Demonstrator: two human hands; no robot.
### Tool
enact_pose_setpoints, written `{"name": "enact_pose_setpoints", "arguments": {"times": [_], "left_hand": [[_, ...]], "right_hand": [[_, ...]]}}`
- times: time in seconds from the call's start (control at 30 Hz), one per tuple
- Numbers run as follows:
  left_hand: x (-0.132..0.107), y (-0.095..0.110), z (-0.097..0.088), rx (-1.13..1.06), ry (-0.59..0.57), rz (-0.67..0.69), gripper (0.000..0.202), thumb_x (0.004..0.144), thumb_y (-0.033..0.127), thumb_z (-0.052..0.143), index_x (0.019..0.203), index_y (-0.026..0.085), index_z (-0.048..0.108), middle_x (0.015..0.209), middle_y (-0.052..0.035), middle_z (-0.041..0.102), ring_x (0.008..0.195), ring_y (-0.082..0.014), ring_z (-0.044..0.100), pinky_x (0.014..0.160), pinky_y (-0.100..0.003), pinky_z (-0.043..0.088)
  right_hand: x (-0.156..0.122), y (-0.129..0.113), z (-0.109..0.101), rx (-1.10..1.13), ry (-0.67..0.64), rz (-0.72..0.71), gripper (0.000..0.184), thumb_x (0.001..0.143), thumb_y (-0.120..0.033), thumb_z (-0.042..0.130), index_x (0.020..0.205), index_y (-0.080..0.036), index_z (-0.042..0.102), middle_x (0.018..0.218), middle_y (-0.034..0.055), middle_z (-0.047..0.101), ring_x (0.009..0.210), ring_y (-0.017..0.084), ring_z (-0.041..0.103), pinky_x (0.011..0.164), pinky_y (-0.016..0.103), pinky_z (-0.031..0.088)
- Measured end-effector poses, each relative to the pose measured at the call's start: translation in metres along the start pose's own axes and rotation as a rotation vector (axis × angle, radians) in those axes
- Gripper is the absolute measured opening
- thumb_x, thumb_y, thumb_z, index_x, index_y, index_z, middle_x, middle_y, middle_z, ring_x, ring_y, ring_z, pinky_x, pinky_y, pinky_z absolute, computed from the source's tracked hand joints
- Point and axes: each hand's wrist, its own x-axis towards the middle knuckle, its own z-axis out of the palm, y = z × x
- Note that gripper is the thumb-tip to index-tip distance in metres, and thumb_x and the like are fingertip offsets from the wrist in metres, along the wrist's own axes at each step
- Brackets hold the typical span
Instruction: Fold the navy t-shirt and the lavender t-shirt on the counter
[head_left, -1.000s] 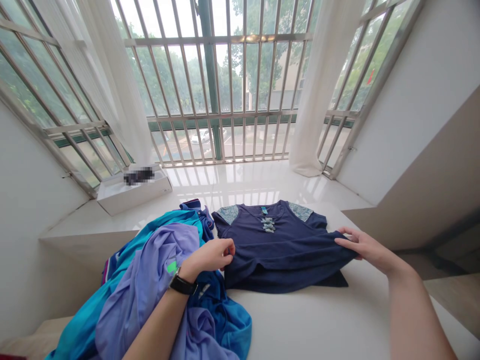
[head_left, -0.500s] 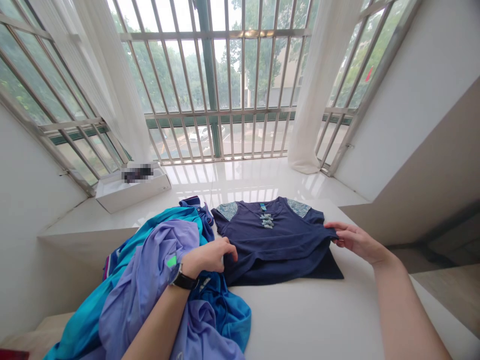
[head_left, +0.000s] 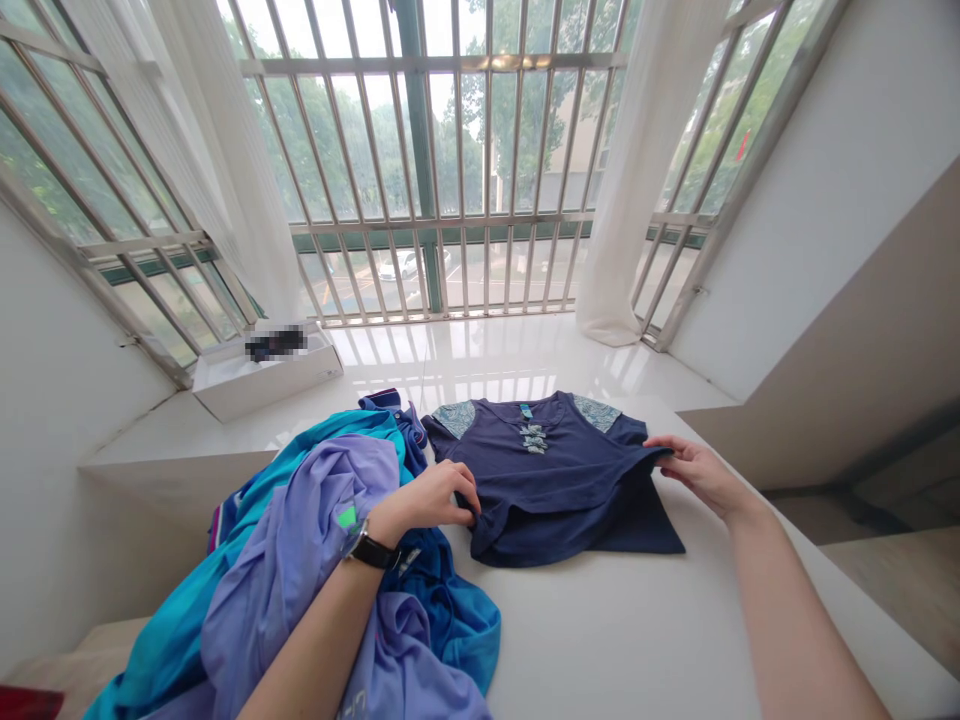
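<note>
A navy short-sleeved shirt (head_left: 555,490) lies on a white table (head_left: 600,620), its neckline facing the window. Patterned patches cover its shoulders, and small knotted trims run down its chest. My left hand (head_left: 442,492), with a black watch (head_left: 371,548) on the wrist, pinches the shirt's near left edge. On the other side, my right hand (head_left: 697,470) grips the fabric between thumb and fingers and holds it lifted. The near hem is partly raised and folded between the hands. Beneath my left forearm is a heap of lilac clothing (head_left: 300,540) and teal clothing (head_left: 195,610).
A white open box (head_left: 270,385) with a dark, blurred item stands on the window sill (head_left: 480,355) at the left. Beyond are metal window bars (head_left: 465,270) and white curtains (head_left: 615,240). A wall (head_left: 825,250) slopes along the right.
My left hand has moved slightly right and closed on the shirt's left edge, drawing it up. My right hand still holds its side, a little higher and further left.
</note>
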Motion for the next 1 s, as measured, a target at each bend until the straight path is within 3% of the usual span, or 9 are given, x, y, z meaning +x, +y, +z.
{"name": "enact_pose_setpoints", "arguments": {"times": [0.13, 0.33, 0.53, 0.67, 0.77, 0.9, 1.0], "left_hand": [[-0.002, -0.002, -0.003, -0.140, 0.029, 0.008, 0.014, 0.079, 0.024, 0.066, 0.089, 0.021, 0.076, 0.097, -0.0024, 0.071, 0.090, -0.0173, 0.064, 0.085, -0.024, 0.047], [-0.002, 0.003, -0.007, -0.263, 0.170, -0.007, 0.019, 0.081, 0.021, 0.059, 0.094, 0.018, 0.073, 0.095, -0.0026, 0.073, 0.091, -0.0176, 0.065, 0.086, -0.024, 0.048], [-0.004, -0.004, 0.000, -0.148, 0.009, -0.054, 0.024, 0.076, 0.015, 0.058, 0.094, 0.020, 0.073, 0.091, -0.0014, 0.072, 0.084, -0.0167, 0.065, 0.078, -0.024, 0.048], [-0.006, -0.001, 0.004, -0.067, -0.106, -0.051, 0.038, 0.066, 0.025, 0.076, 0.104, 0.026, 0.072, 0.103, -0.0012, 0.069, 0.094, -0.0205, 0.063, 0.083, -0.026, 0.047], [-0.005, 0.005, 0.008, 0.077, -0.179, -0.080, 0.042, 0.059, 0.033, 0.085, 0.099, 0.031, 0.074, 0.110, -0.0014, 0.065, 0.098, -0.0239, 0.062, 0.091, -0.033, 0.043], [-0.002, 0.009, 0.015, 0.169, -0.172, -0.084, 0.031, 0.058, 0.038, 0.086, 0.088, 0.032, 0.077, 0.109, -0.0028, 0.064, 0.099, -0.0260, 0.060, 0.094, -0.038, 0.040], [0.000, 0.009, 0.016, 0.096, -0.137, -0.021, 0.022, 0.063, 0.038, 0.084, 0.082, 0.029, 0.077, 0.099, -0.0016, 0.069, 0.092, -0.0219, 0.063, 0.089, -0.032, 0.041]], "right_hand": [[0.002, 0.001, 0.000, 0.013, 0.046, -0.026, 0.043, 0.061, -0.052, 0.083, 0.088, -0.020, 0.071, 0.075, 0.0032, 0.068, 0.072, 0.018, 0.061, 0.063, 0.028, 0.045], [0.003, 0.002, 0.000, 0.034, 0.088, -0.063, 0.041, 0.061, -0.055, 0.083, 0.083, -0.022, 0.074, 0.074, 0.0019, 0.066, 0.067, 0.016, 0.054, 0.059, 0.028, 0.042], [0.002, -0.001, 0.001, 0.011, 0.077, -0.080, 0.039, 0.061, -0.055, 0.082, 0.082, -0.023, 0.074, 0.073, 0.0019, 0.064, 0.067, 0.015, 0.051, 0.059, 0.027, 0.041], [0.002, -0.001, 0.000, -0.002, 0.083, -0.079, 0.041, 0.060, -0.055, 0.083, 0.082, -0.022, 0.074, 0.072, 0.0019, 0.064, 0.065, 0.015, 0.049, 0.058, 0.027, 0.040], [0.003, 0.001, 0.000, -0.002, 0.085, -0.072, 0.041, 0.060, -0.055, 0.083, 0.082, -0.021, 0.074, 0.069, 0.0012, 0.063, 0.062, 0.013, 0.047, 0.056, 0.027, 0.039], [0.004, 0.001, 0.001, -0.016, 0.092, -0.071, 0.042, 0.060, -0.055, 0.082, 0.082, -0.020, 0.074, 0.068, 0.0011, 0.063, 0.061, 0.013, 0.047, 0.055, 0.026, 0.039], [0.006, 0.003, 0.002, -0.035, 0.104, -0.079, 0.043, 0.060, -0.056, 0.082, 0.083, -0.020, 0.075, 0.072, 0.0023, 0.065, 0.063, 0.014, 0.049, 0.056, 0.027, 0.041]]}}
